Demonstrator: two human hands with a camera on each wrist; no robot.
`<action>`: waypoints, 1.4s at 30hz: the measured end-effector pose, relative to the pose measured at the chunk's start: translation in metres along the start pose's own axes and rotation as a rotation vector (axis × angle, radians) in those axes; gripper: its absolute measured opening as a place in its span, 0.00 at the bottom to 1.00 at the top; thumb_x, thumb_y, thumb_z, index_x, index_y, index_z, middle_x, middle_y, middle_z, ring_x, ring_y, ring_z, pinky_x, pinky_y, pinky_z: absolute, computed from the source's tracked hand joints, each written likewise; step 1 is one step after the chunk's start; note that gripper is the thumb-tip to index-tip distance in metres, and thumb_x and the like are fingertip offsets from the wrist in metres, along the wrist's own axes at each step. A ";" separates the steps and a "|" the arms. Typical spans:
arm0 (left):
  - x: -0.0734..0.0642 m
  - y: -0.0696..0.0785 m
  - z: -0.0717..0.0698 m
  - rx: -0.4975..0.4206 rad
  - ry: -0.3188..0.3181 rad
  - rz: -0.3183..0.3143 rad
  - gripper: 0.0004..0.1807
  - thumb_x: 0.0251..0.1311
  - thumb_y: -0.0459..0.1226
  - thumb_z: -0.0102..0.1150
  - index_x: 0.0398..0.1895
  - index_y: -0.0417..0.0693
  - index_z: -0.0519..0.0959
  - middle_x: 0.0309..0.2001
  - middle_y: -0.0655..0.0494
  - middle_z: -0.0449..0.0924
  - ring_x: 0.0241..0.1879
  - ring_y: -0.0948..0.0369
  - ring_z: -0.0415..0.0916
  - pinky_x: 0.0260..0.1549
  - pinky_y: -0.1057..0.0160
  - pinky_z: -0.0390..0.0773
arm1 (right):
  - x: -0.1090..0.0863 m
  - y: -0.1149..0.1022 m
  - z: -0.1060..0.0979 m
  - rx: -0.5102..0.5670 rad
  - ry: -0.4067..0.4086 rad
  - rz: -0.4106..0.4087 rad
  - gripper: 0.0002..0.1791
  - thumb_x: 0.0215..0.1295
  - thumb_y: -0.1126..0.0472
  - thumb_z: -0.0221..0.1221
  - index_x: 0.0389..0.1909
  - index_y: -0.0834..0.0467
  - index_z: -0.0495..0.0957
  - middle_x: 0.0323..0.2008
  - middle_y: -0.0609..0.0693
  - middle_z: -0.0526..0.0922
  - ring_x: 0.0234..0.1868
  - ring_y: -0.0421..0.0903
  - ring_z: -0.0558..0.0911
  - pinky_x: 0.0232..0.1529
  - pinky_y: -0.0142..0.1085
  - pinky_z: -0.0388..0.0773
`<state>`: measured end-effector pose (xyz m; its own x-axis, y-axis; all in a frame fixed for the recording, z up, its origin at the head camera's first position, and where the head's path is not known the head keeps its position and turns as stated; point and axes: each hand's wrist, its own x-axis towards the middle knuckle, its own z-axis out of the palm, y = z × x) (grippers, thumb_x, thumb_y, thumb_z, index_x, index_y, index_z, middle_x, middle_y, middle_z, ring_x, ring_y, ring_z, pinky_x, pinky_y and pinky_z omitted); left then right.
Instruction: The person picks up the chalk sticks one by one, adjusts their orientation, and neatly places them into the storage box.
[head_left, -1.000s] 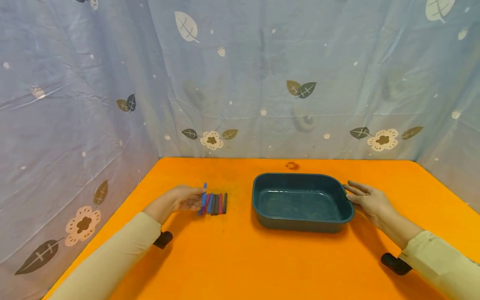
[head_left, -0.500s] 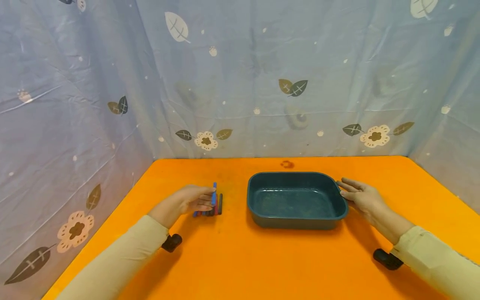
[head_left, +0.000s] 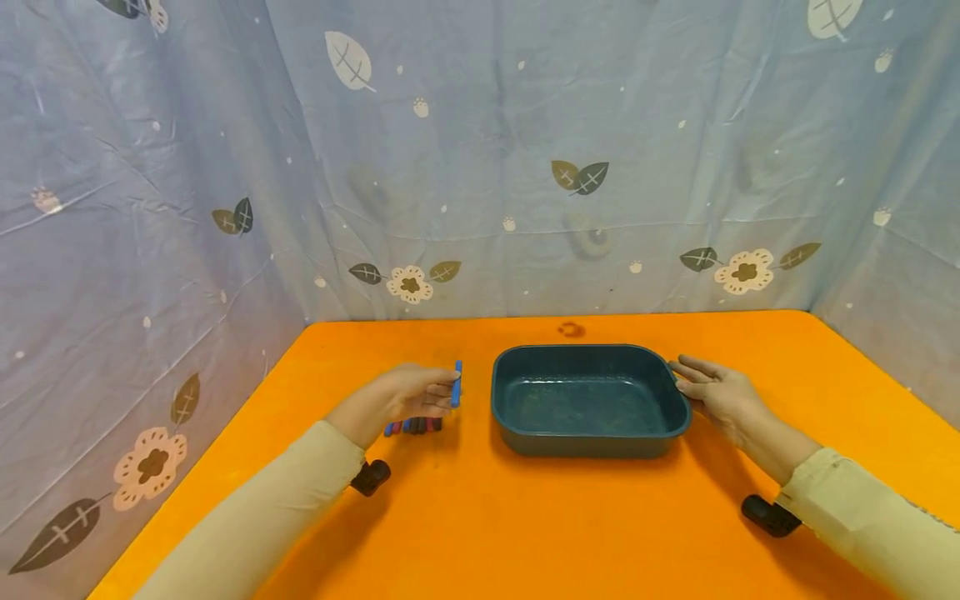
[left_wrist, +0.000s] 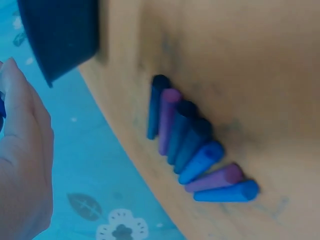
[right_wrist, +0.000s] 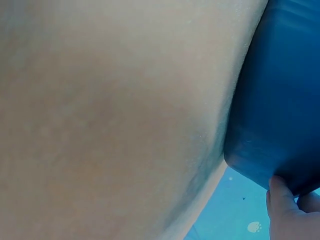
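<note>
My left hand (head_left: pixel 408 393) pinches a blue crayon-like stick (head_left: pixel 456 385) upright between thumb and fingertips, in the gap left of a dark teal dish (head_left: pixel 592 447). Below and behind that hand lies a row of several similar sticks (head_left: pixel 417 426), blue, dark and reddish, partly hidden by it in the head view. From the left wrist they fan out side by side on the table (left_wrist: pixel 240 100). My right hand (head_left: pixel 722 400) rests with extended fingers against the right end of the dish, fingertips at its rim. The right wrist view has the thumb (right_wrist: pixel 281 202) at the outer wall.
The deep rectangular dish with rounded corners stands right of centre on the orange tabletop (head_left: pixel 525 517). A grey-blue curtain (head_left: pixel 480 167) with leaf and flower prints hangs behind and at the sides. A reddish stain (head_left: pixel 572 330) marks the table's back.
My left hand has lifted the blue stick off the row and carried it right, toward the dish. My right hand stays at the dish's end. The head view has shifted slightly.
</note>
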<state>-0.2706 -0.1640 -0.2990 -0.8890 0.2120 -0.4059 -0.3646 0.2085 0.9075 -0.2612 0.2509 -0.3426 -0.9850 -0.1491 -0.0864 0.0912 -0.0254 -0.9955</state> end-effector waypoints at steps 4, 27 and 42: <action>0.001 0.006 0.007 -0.014 -0.012 0.006 0.13 0.73 0.37 0.49 0.46 0.34 0.74 0.42 0.46 0.76 0.34 0.58 0.76 0.40 0.64 0.82 | 0.000 0.000 -0.001 -0.010 0.002 0.002 0.36 0.74 0.72 0.45 0.74 0.69 0.34 0.72 0.68 0.37 0.38 0.25 0.79 0.43 0.24 0.78; 0.006 0.035 0.038 0.058 -0.080 -0.035 0.20 0.73 0.37 0.49 0.59 0.30 0.71 0.38 0.49 0.77 0.32 0.59 0.77 0.37 0.65 0.82 | 0.000 -0.002 0.002 -0.120 0.017 -0.011 0.34 0.75 0.69 0.44 0.74 0.68 0.37 0.72 0.68 0.43 0.39 0.23 0.77 0.45 0.24 0.77; 0.017 0.052 0.072 0.016 -0.109 -0.076 0.16 0.72 0.37 0.51 0.54 0.33 0.73 0.33 0.48 0.77 0.28 0.58 0.77 0.24 0.70 0.81 | 0.000 -0.002 0.001 -0.072 0.004 -0.004 0.35 0.75 0.70 0.44 0.74 0.68 0.35 0.73 0.67 0.40 0.39 0.25 0.78 0.46 0.24 0.77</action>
<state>-0.2851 -0.0808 -0.2668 -0.8230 0.2976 -0.4838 -0.4248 0.2431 0.8721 -0.2612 0.2500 -0.3407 -0.9860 -0.1449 -0.0821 0.0764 0.0448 -0.9961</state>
